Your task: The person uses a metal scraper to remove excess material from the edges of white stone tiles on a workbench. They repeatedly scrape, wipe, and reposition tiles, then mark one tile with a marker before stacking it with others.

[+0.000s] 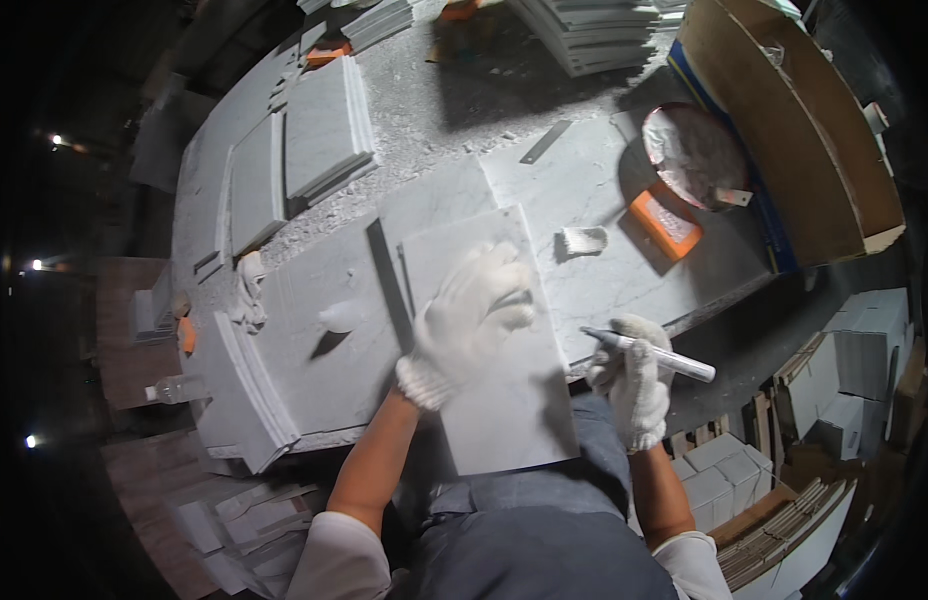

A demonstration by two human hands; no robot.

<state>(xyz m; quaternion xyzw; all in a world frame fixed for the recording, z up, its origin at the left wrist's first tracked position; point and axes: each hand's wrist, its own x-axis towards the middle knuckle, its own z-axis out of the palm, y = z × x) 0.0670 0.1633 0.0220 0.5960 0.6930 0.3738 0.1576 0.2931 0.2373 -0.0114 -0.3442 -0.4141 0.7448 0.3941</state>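
Note:
A white-grey marble tile [504, 400] lies lengthwise before me, its near end reaching past the table edge to my lap. My left hand [474, 305], in a white knit glove, rests on its upper part, slightly smeared by motion. The fingers look stretched out over the surface, with a grey patch between thumb and fingers that I cannot make out. Just right of the tile, my gloved right hand [636, 385] grips a marker pen [674, 358] with a white barrel. Its dark end points left towards the tile.
An orange block [666, 222], a round tub [692, 155] and a folded white cloth [582, 241] sit on the right. A metal ruler [546, 142] lies farther back. Stacked tiles [329, 125] stand far left. A long cardboard box [774, 110] borders the right side.

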